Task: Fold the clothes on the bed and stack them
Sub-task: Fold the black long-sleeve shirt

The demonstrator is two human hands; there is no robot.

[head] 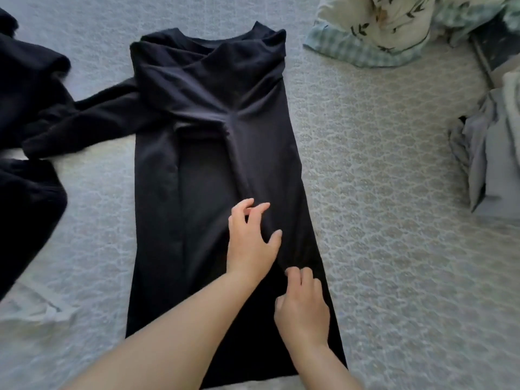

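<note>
A long black garment (208, 153) lies flat lengthwise on the bed, neckline at the far end, its sides folded inward and one sleeve trailing out to the left. My left hand (251, 240) hovers over its lower right part, fingers spread and slightly bent, thumb apart from them. My right hand (302, 305) rests lower on the garment's right fold, fingers curled down onto the fabric; whether they pinch it is hidden.
More black clothing (25, 114) is heaped at the left edge. A leaf-print pillow on green checked cloth (374, 32) lies at the far right. Grey and white fabric (489, 153) is piled at the right. The patterned bedspread (380, 192) shows between them.
</note>
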